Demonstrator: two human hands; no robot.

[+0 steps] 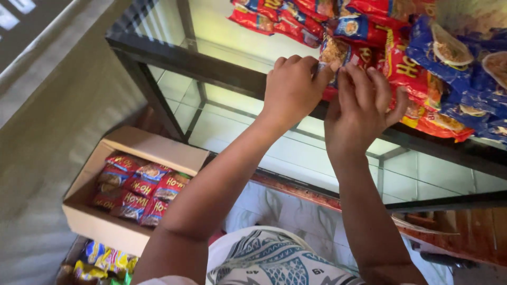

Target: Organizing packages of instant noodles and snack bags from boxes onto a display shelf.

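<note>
A red snack packet (338,55) is pinched at the front edge of the glass shelf (222,79) by left hand (293,87) and right hand (359,108), beside blue packets (465,68). More red packets are seen in a cardboard box (100,224) on the floor.

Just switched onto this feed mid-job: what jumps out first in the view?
Both hands meet at the front edge of a glass shelf in the upper middle: the left hand and right hand pinch a red snack packet. Beyond them, red packets and blue packets crowd the shelf's right. Lower left, an open cardboard box holds more red packets.
</note>
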